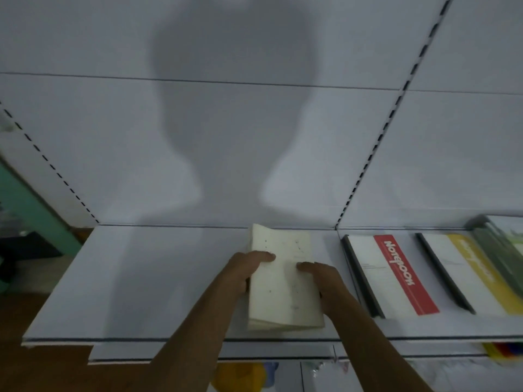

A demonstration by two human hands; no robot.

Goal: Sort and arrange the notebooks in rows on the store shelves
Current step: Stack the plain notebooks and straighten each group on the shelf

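A cream-coloured notebook with a few dark specks on its cover is held over the white shelf. My left hand grips its left edge, thumb across the cover. My right hand grips its right edge, thumb on top. To the right, a white notebook with a red band lies flat on the shelf. Beyond it lies a white notebook with a yellow band, and a greenish one is at the far right.
The white back panel rises behind the shelf, with slotted uprights at the joint. A lower shelf edge holds colourful items below. A green post stands at the left.
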